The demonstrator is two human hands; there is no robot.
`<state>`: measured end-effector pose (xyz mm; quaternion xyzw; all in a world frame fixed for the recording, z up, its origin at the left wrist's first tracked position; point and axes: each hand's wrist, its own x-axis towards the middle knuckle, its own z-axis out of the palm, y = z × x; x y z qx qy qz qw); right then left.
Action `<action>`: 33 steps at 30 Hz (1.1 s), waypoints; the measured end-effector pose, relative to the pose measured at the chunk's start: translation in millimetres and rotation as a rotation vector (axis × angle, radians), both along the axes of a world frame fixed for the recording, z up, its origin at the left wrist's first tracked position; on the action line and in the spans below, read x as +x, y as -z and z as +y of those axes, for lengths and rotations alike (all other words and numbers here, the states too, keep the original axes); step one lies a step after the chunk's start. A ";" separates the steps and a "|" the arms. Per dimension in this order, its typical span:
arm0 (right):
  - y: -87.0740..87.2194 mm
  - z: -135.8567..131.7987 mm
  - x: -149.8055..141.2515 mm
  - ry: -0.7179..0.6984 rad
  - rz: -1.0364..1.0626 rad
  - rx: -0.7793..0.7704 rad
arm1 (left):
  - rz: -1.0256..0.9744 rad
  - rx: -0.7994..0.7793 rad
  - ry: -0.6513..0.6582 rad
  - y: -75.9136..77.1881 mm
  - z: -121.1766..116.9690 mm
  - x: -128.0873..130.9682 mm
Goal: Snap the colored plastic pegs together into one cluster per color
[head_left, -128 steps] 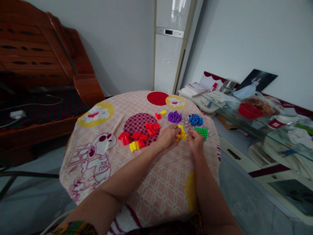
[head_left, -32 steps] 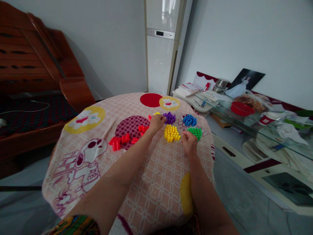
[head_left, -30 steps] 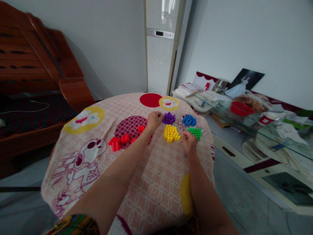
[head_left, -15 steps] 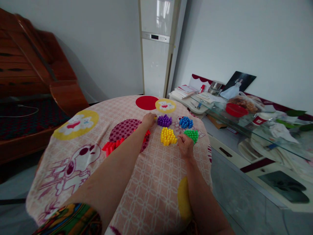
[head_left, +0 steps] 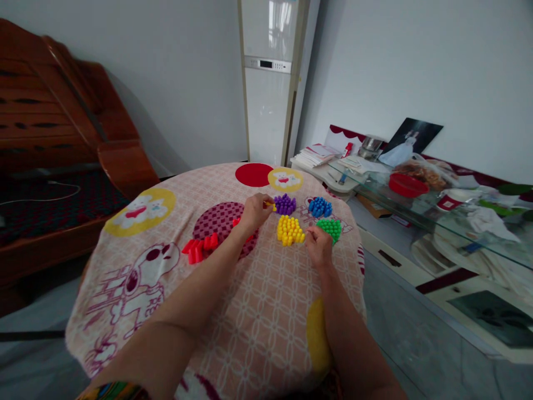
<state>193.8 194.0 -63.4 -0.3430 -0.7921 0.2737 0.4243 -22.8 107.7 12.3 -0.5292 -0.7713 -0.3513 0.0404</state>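
Note:
In a pinch, my left hand (head_left: 255, 212) has a small yellow peg-like piece (head_left: 271, 206) sticking out to the right, beside the cluster of purple pieces (head_left: 285, 204). My right hand (head_left: 318, 244) is closed, fingertips at the right edge of the yellow cluster (head_left: 288, 230); what they grip, if anything, is too small to make out. Just behind that hand sits a green cluster (head_left: 330, 229), with a blue cluster (head_left: 320, 207) further back. Red plastic pieces (head_left: 200, 248) lie to the left, some partly hidden by my left arm.
A patterned cloth (head_left: 258, 311) covers the round table. At the right stands a glass-topped cabinet (head_left: 375, 191) with papers, a red bowl (head_left: 408, 185) and a paper cup (head_left: 453, 199). A wooden bench (head_left: 125, 161) is at the left, a tall white appliance (head_left: 268, 111) behind.
My left hand has drawn slightly back toward me with the yellow piece, which shows more clearly. The right hand stays beside the yellow cluster. The whole view has shifted a little.

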 end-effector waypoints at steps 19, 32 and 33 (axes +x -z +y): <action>-3.9 -0.6 1.4 0.052 0.014 0.004 | 0.152 -0.206 0.337 24.3 -8.1 101.1; 0.4 0.0 1.6 0.044 0.008 -0.006 | 0.040 0.098 0.229 17.9 -25.4 72.1; 0.6 0.1 1.4 0.048 0.011 -0.005 | 0.033 0.128 0.176 14.1 -29.7 60.3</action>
